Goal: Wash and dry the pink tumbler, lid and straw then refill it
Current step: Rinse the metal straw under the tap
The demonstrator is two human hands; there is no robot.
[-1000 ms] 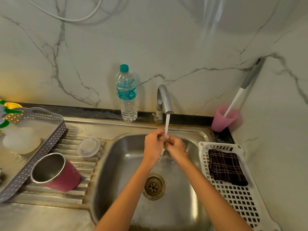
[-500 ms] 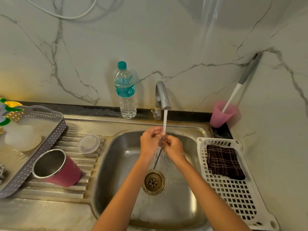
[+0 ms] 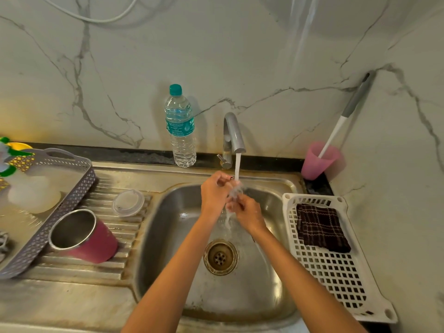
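**Rinsing at the sink: straw stage**

- Grey tray (image 3: 72,207), left edge of frame: leans on the drainboard.
- Tumbler (image 3: 96,241), lower left: lies on its side on the drainboard ridges, mouth toward the tray.
- Lid (image 3: 128,202), left of centre: flat on the drainboard, just above the tumbler.
- Water bottle (image 3: 180,131), upper centre: upright and capped, behind the sink (image 3: 168,236).
- Left hand (image 3: 213,193), centre: fingers curled, pinching a small dark tip, judged to be the straw (image 3: 231,178), at the stream.
- Tap (image 3: 234,133), centre: running.
- Right hand (image 3: 248,212), just below the left: fingers curled in the splash; whether it holds anything cannot be told.
- White basket (image 3: 336,272), right: holds a dark checked cloth (image 3: 320,227).

Step judged: washing the straw.

Next move likely calls for shutting off the tap, then reaching right for the cloth to dry the three pieces before refilling from the bottle.
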